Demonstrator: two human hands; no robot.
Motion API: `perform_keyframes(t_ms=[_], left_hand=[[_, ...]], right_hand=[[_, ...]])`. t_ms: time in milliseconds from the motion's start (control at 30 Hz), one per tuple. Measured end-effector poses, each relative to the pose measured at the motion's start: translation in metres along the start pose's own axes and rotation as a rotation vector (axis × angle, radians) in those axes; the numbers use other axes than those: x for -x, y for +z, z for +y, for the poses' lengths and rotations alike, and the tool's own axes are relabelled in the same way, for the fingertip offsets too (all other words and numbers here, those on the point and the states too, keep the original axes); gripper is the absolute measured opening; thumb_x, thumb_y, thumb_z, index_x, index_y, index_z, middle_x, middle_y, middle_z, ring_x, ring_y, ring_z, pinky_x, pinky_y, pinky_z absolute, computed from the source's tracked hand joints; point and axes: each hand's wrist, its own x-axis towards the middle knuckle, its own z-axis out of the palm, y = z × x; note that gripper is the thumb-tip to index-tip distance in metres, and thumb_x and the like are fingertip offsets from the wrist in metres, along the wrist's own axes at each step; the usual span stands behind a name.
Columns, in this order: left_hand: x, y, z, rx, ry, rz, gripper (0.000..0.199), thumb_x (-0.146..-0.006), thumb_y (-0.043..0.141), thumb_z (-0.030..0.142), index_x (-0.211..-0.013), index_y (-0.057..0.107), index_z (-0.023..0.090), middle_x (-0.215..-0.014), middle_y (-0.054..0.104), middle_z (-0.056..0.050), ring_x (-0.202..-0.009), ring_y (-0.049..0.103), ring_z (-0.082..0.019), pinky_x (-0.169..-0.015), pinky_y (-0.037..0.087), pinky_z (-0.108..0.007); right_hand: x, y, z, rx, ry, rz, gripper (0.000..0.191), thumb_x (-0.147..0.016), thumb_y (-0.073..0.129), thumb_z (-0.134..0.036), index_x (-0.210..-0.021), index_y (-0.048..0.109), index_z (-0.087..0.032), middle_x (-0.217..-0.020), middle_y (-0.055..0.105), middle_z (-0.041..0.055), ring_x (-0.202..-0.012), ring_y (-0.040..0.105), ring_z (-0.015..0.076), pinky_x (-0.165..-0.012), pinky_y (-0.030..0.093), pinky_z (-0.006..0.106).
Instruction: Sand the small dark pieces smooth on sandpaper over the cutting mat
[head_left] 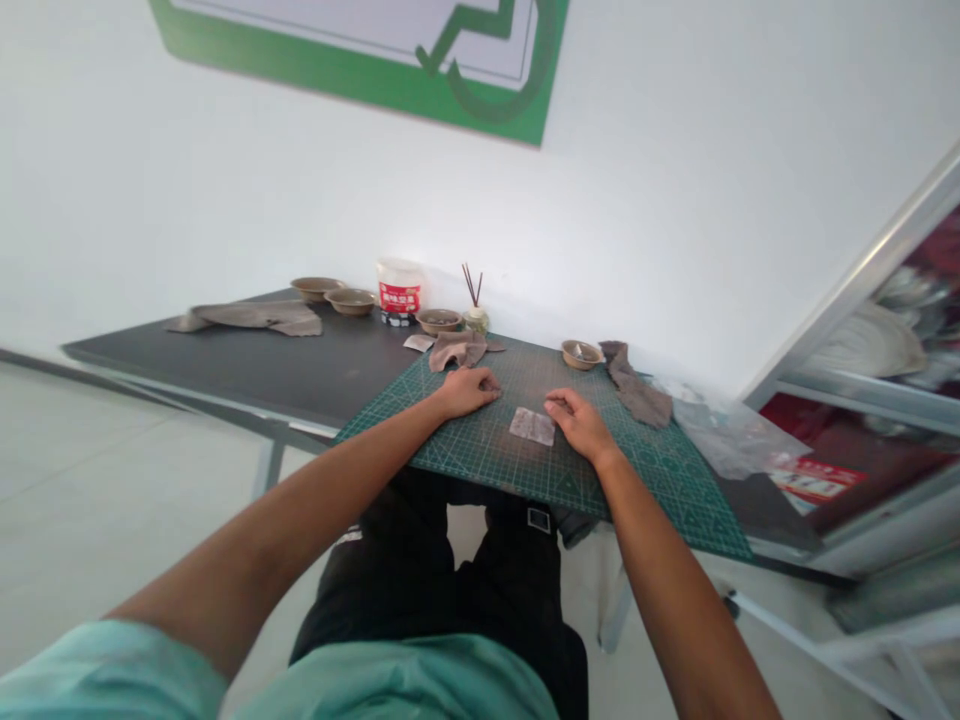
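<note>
Small grey rectangular sheet (532, 426) recorded lying flat near the near edge of the green cutting mat (660, 490). Left hand (466, 392) and right hand (579, 425) are placed palm-down on the mat, one to each side of the sheet, with the right fingertips (553, 400) just beside it. Both grips are released; nothing is held. Crumpled grey cloth (457, 350) is laid at the mat's far edge, and a small clay bowl (581, 354) is set just beyond it.
</note>
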Motion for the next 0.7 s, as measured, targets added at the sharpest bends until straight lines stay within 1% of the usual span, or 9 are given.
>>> perform_keyframes(t_ms=[433, 700], left_hand=[[0.0012, 0.0006, 0.0000, -0.010, -0.028, 0.013, 0.033, -0.096, 0.061, 0.036, -0.122, 0.060, 0.016, -0.123, 0.062, -0.009, -0.106, 0.063, -0.023, -0.090, 0.056, -0.044], [0.0026, 0.0020, -0.0061, 0.036, -0.053, 0.077, 0.032, -0.097, 0.061, 0.036, -0.122, 0.060, 0.016, -0.122, 0.062, -0.009, -0.105, 0.064, -0.022, -0.089, 0.056, -0.043]], right_hand=[[-0.0011, -0.0009, 0.0007, -0.009, -0.015, -0.012, 0.027, -0.099, 0.060, -0.036, -0.115, 0.064, -0.015, -0.109, 0.067, 0.0070, -0.095, 0.066, 0.0201, -0.087, 0.055, 0.042], [0.0004, -0.0023, -0.0020, 0.039, -0.005, 0.013, 0.026, -0.099, 0.060, -0.035, -0.115, 0.064, -0.015, -0.111, 0.067, 0.0073, -0.097, 0.066, 0.0201, -0.088, 0.056, 0.041]])
